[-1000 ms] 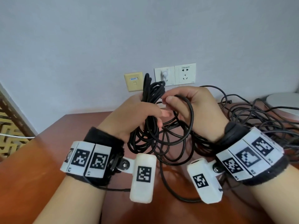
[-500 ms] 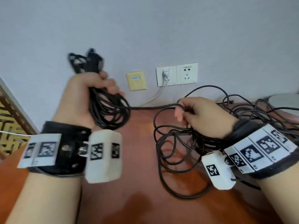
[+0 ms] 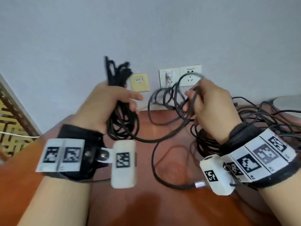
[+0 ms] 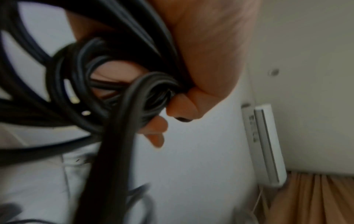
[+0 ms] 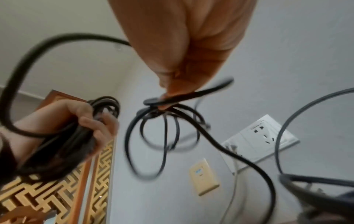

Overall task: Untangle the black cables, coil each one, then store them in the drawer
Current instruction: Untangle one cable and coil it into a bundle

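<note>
Two bundles of black cable are held up above the wooden table (image 3: 114,206), in front of the wall sockets (image 3: 180,75). A thick coil (image 3: 122,121) is gripped in the left hand (image 3: 104,103), fingers curled round many gathered turns, w/ the index finger sticking out. A few loose loops (image 3: 169,101) are pinched betw. thumb and fingers of the right hand (image 3: 211,108). A slack strand (image 3: 156,139) is seen sagging from coil to loops; another run drops to the table and ends in a metal plug (image 3: 199,184) by the right wrist. More cable lies heaped as a tangle (image 3: 260,118) at the table's right; no drawer is in view

Handling, as judged: the cable looks light, limp and springy, so loops are likely to flop open or slip if held loosely. The coil is best clamped where all turns cross, as is done now. The free strand is best taken near the coil and fed a turn at a time, w/ the plug end left trailing so snags in the tangle can be felt early; hard pulls are prob. to be avoided, since knots would tighten
</note>
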{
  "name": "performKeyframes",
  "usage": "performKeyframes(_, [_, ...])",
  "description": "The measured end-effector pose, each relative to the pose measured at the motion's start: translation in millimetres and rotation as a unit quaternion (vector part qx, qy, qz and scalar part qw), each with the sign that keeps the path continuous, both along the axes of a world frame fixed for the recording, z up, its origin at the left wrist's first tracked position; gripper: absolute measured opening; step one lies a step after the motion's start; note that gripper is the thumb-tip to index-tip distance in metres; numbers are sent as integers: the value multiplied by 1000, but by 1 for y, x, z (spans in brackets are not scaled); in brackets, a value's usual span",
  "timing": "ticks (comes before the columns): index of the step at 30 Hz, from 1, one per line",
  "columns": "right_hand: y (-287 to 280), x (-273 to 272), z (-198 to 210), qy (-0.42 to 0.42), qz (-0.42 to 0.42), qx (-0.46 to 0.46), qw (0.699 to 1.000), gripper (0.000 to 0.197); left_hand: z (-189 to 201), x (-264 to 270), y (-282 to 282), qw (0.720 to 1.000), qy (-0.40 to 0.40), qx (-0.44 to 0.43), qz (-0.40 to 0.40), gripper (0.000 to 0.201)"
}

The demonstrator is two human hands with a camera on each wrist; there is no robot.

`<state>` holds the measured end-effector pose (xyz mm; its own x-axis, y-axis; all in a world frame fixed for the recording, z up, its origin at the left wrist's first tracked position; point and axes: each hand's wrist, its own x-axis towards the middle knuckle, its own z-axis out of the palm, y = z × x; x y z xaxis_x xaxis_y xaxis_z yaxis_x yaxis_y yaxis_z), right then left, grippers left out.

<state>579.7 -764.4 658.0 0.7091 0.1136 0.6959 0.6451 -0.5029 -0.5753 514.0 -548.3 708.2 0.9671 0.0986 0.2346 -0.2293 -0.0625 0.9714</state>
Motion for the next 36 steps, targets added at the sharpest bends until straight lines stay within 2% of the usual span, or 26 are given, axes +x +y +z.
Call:
performKeyframes(1, [1,-5,3,-6,11,26,1000,15,-4,3,-11,999,4,45,-7,24])
performKeyframes(3, [3,-16,10,16,53,60,997,12,-11,9,-28,996,16,81,-25,6])
performKeyframes(6, [4,-24,14,58,98,88,990,10,-24,19,-41,995,-4,101,-17,14])
performKeyframes(10, [5,-17,8,66,61,-3,996,14,-29,21,-53,996,-20,84,-8,20])
performKeyframes(16, [-1,-7,6,130,12,-145,981,17,-27,21,-52,997,49,53,21,16])
performKeyframes(19, [-3,-3,3,131,-47,-188,972,11,-24,17,-53,993,40,97,60,17])
performKeyframes(22, [-3,-6,5,127,-77,-242,959,8,-21,10,-61,982,-9,183,39,26])
performKeyframes(24, [-2,-8,6,138,-75,-262,952,7,-22,7,-67,965,-35,257,24,26])
performKeyframes(27, [2,-7,4,163,-37,-267,949,5,-26,11,-66,946,-23,320,40,21])
performKeyframes(30, [-3,-5,6,167,-26,-199,965,20,-30,21,-50,941,-32,304,145,9])
performKeyframes(32, [-9,-3,12,162,-33,-151,974,27,-28,24,-36,948,-27,259,182,12])
performKeyframes(34, [-11,-5,15,163,-34,-135,977,27,-21,20,-30,970,-16,202,138,18])
performKeyframes(36, [-8,-8,16,134,-41,-147,979,27,-13,12,-35,975,-32,202,81,21])
